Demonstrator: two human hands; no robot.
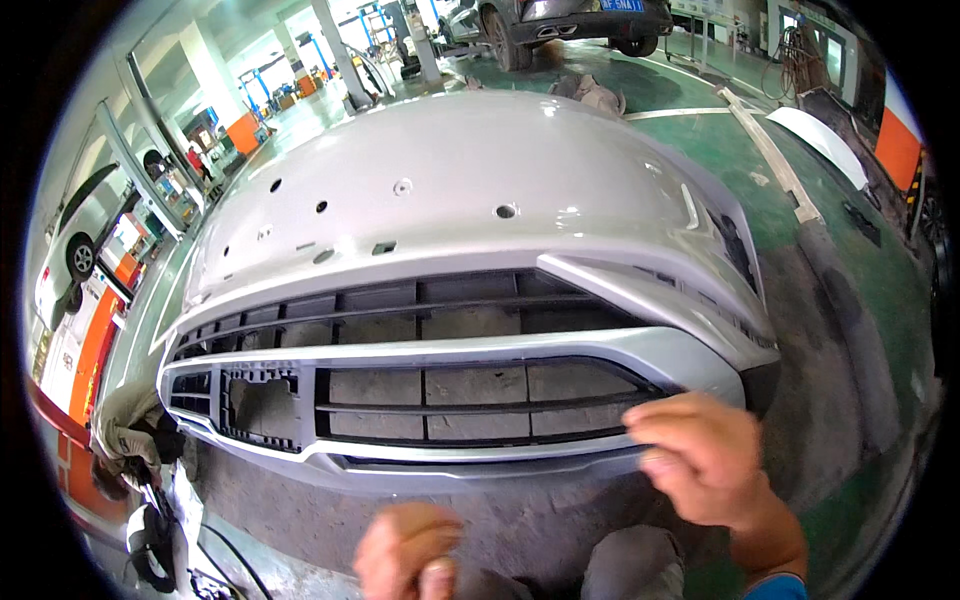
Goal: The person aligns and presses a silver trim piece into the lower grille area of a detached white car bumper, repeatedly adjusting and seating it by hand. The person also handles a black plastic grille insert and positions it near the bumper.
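Right hand (pixel 705 465), fingers curled, touches the lower edge of a silver bumper (pixel 470 250) lying on the floor; left hand (pixel 408 550) is loosely closed, empty. The bumper looks bulky, light and flexible; best gripped along its edges.

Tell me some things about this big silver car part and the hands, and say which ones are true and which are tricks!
1. The silver bumper lies on the floor. True.
2. The right hand is at the bumper's lower right edge. True.
3. The left hand grips the bumper's top. False: it is low down, near the person's knee, apart from the bumper.
4. The floor is painted red. False: it is green and grey.
5. The bumper has round holes. True.
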